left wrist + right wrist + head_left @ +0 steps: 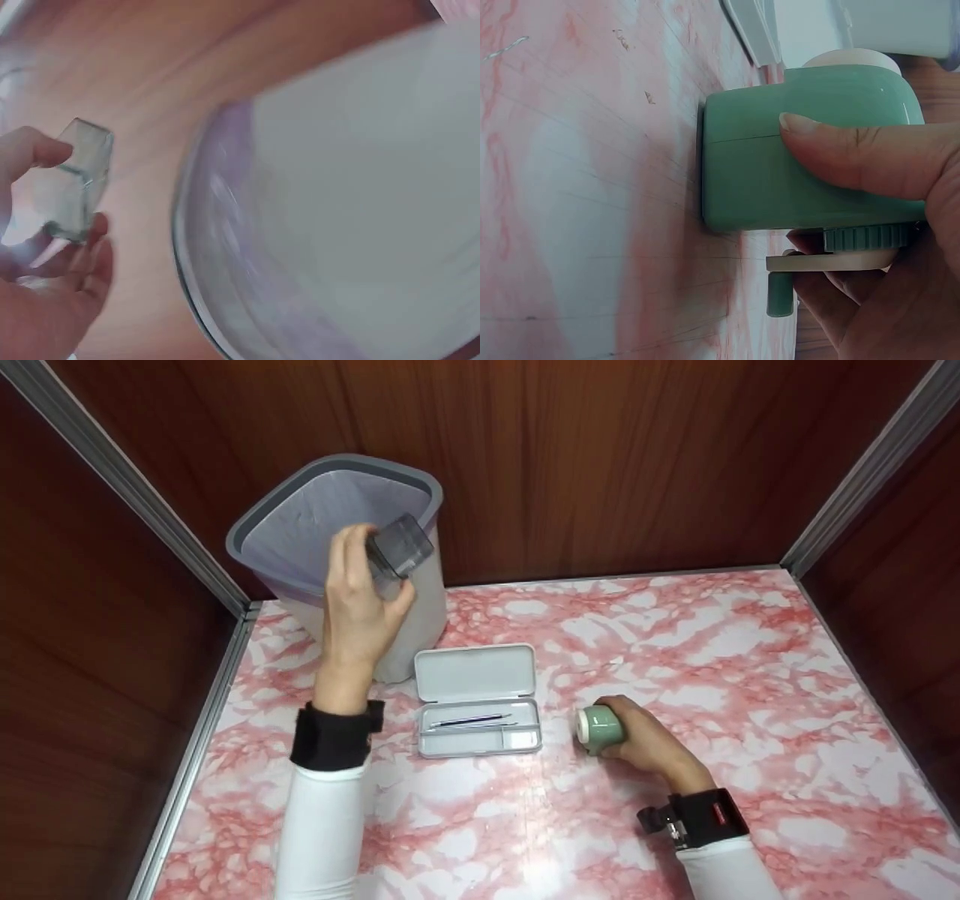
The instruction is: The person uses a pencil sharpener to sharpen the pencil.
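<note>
My left hand (pixel 356 592) pinches a clear, smoky plastic box (pixel 405 544) between thumb and fingers, tilted, overlapping the near right rim of the trash bin (pixel 337 461) in the head view. In the left wrist view this box (pixel 88 176) looks see-through, and the bin's rim (pixel 180 232) is off to its right. My right hand (pixel 649 739) grips a green hand-crank pencil sharpener (pixel 602 726) down at the table. Up close, the thumb lies along the green body (pixel 742 180), with the cream crank arm (pixel 817 262) and its green knob beside the other fingers.
An open pencil case (pixel 480 739) lies between the hands, its lid (pixel 476 673) folded back toward the bin. Thin pencils (pixel 471 721) and a small white block (pixel 521 739) are in it. Brown wood panels (pixel 600 465) stand around the marbled table (pixel 675 645).
</note>
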{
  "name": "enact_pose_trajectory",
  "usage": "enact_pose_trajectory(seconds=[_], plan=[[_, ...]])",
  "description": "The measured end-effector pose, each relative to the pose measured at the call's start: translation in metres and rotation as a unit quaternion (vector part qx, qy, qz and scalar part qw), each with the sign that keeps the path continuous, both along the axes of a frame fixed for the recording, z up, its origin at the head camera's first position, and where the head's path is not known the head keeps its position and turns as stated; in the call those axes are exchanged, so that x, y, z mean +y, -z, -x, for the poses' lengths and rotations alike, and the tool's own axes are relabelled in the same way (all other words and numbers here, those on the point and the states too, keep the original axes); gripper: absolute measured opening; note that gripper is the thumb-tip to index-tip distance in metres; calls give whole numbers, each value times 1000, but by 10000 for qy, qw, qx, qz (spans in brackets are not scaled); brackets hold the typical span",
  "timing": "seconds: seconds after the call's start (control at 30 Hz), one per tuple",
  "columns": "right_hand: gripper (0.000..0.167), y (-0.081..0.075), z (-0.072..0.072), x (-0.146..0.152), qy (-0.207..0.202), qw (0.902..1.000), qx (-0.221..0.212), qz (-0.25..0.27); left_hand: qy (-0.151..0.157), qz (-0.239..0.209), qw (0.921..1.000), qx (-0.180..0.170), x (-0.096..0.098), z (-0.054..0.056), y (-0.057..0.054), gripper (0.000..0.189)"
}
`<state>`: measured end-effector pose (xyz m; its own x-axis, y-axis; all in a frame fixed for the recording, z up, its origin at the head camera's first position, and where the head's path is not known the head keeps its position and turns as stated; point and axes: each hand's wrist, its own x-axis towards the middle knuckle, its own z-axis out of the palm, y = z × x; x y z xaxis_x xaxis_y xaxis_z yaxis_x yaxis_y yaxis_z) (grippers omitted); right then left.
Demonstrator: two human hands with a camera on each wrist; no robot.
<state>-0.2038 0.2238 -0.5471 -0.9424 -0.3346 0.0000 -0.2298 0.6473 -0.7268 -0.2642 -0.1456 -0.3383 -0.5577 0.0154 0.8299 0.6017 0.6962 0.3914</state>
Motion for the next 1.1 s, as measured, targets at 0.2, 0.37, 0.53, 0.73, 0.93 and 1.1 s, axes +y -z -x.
enact_pose_trajectory(seconds=[0.2, 0.37, 0.53, 0.73, 0.93, 1.1], plan=[[66, 0, 1, 1, -53, 9998, 159, -111, 436, 119, 9964, -720, 24, -18, 26, 58], [66, -1, 1, 3, -65, 9995, 265, -169, 513, 427, 9908, -1179, 41, -25, 58, 60], [67, -1, 0, 4, -34, 9997, 201, -164, 707, 967, 9787, -1664, 56, -29, 94, 61], [68, -1, 0, 5, -15, 9998, 116, -164, 1137, 1171, 9468, -2772, 76, -33, 128, 64], [69, -1, -1, 6, -17, 9998, 69, -180, 1249, 1474, 9164, -3506, 95, -39, 157, 60], [69, -2, -1, 7, -66, 9998, 101, -148, 1239, 2108, 9080, -3402, 109, -44, 178, 53]])
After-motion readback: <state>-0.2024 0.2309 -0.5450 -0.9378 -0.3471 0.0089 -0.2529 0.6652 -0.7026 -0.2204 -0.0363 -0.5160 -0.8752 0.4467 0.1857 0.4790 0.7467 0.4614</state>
